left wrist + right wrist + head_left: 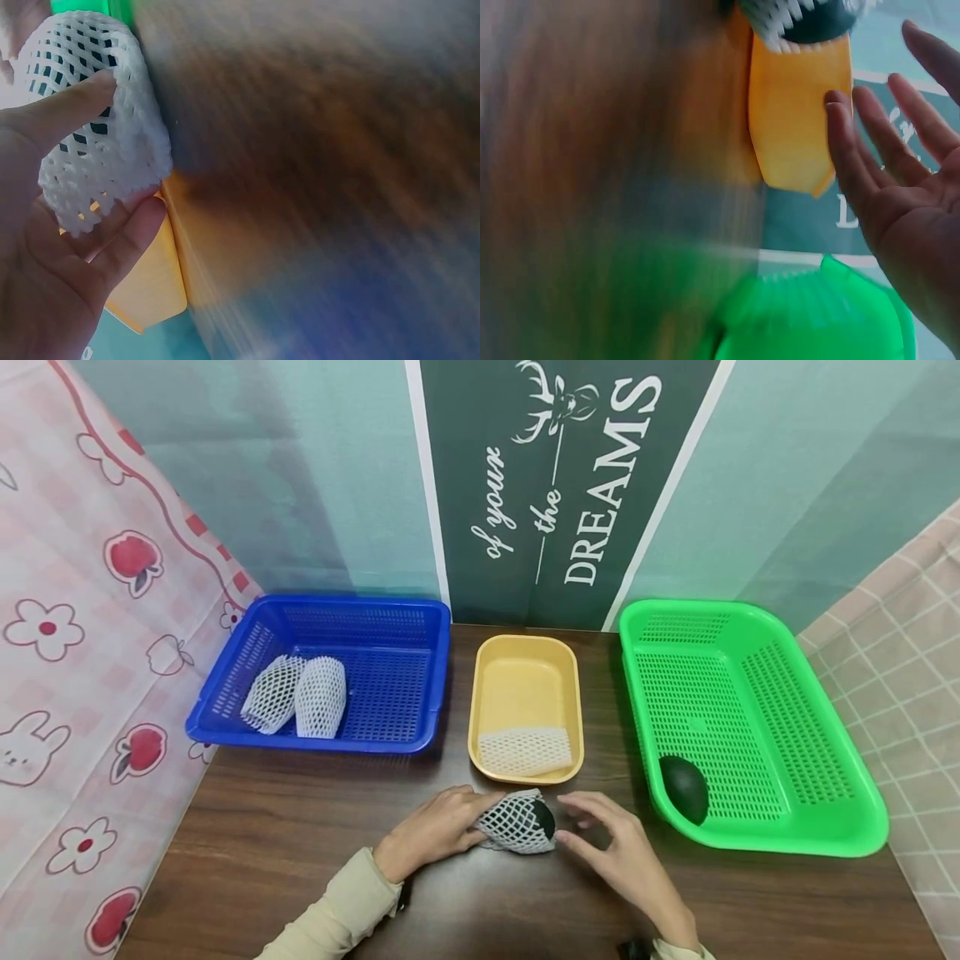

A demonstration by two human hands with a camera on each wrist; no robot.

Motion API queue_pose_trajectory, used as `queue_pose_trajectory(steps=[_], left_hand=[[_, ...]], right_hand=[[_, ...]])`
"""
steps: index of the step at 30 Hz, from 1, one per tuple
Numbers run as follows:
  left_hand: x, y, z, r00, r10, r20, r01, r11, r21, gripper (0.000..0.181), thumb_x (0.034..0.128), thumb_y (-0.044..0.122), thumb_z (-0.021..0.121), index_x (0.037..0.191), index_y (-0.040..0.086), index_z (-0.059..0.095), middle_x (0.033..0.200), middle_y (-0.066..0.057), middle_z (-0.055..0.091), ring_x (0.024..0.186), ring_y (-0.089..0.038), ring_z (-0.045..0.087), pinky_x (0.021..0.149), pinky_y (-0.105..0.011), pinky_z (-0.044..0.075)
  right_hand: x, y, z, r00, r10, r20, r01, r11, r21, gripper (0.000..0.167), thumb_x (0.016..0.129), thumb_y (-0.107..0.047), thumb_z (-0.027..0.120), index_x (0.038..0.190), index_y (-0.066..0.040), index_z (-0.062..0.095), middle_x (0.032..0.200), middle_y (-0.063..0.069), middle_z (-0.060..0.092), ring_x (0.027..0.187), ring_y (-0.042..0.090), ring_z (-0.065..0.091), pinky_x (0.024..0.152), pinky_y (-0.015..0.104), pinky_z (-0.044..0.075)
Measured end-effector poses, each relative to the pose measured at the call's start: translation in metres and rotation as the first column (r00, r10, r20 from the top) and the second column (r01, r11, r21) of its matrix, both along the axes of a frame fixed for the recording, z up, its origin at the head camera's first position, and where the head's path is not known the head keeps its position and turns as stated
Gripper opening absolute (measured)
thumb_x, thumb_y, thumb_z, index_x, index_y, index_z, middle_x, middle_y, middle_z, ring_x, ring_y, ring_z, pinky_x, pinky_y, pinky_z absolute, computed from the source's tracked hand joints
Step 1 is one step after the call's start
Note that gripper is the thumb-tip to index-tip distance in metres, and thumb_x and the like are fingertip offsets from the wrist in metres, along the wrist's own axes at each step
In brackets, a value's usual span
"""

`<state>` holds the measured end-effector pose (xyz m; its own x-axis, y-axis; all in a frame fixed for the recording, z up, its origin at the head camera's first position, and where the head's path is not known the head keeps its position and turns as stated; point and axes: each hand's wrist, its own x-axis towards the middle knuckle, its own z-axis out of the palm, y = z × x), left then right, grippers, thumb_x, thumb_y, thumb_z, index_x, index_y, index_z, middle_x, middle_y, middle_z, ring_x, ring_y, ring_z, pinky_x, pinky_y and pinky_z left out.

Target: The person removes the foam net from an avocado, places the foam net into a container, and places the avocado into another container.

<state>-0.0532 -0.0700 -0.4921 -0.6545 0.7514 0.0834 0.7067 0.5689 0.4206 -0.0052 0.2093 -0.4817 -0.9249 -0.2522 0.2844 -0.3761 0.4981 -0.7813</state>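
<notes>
A dark avocado (543, 819) sits inside a white foam net sleeve (514, 823), its rounded end bare on the right. My left hand (438, 828) grips the sleeved fruit from the left; in the left wrist view the thumb lies across the net sleeve (97, 142) with fingers beneath. On the other side my right hand (618, 852) stands with fingers spread, close to the bare end and holding nothing. The right wrist view shows a gap between that hand (907, 172) and the avocado (821, 22).
Beyond the hands, a yellow tray (527, 693) holds flat foam netting (525, 752). Two net-sleeved items (321, 697) lie in the blue basket (386, 743) at left. Another dark avocado (684, 788) is in the green basket (795, 835) at right. A fabric backdrop hangs behind.
</notes>
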Motion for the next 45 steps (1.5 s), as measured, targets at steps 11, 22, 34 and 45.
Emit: queue_pose_trajectory(steps=[11,22,34,45], left_hand=[[0.0,0.0,0.001,0.999,0.005,-0.049,-0.006,0.999,-0.033,0.05,0.0893,0.031,0.07,0.135,0.017,0.059,0.098,0.006,0.073,0.083,-0.009,0.063,0.079,-0.028,0.053],[0.002,-0.002,0.001,0.999,0.013,-0.04,-0.015,0.998,-0.055,0.044,0.0866,0.023,0.073,0.13,0.02,0.064,0.103,0.005,0.073,0.092,-0.012,0.063,0.087,-0.029,0.051],[-0.001,-0.008,0.006,0.999,-0.002,-0.054,0.004,1.0,0.029,0.046,0.0904,0.017,0.068,0.135,0.021,0.061,0.102,0.007,0.074,0.088,-0.011,0.064,0.082,-0.029,0.053],[-0.003,-0.016,0.017,0.995,0.029,-0.096,-0.024,0.998,0.051,0.05,0.0834,0.007,0.071,0.132,0.017,0.063,0.099,0.004,0.073,0.09,-0.012,0.064,0.085,-0.031,0.052]], right_hand=[[0.001,-0.013,-0.011,0.98,0.075,0.186,-0.078,0.997,0.005,0.045,0.084,-0.02,0.078,0.127,-0.012,0.065,0.12,0.004,0.067,0.096,0.011,0.066,0.075,0.028,0.058],[-0.001,-0.016,-0.013,0.943,0.103,0.317,-0.13,0.989,0.067,0.061,0.086,-0.034,0.076,0.139,-0.015,0.055,0.131,0.011,0.064,0.086,0.006,0.065,0.077,0.027,0.056],[-0.001,-0.014,-0.014,0.942,0.118,0.313,-0.103,0.993,-0.065,0.059,0.082,-0.027,0.078,0.136,-0.015,0.057,0.121,0.01,0.067,0.088,0.007,0.07,0.077,0.027,0.059],[-0.001,-0.006,-0.006,0.972,0.076,0.223,-0.062,0.996,-0.07,0.063,0.078,-0.017,0.081,0.136,-0.01,0.057,0.116,0.003,0.067,0.099,0.005,0.068,0.08,0.028,0.059]])
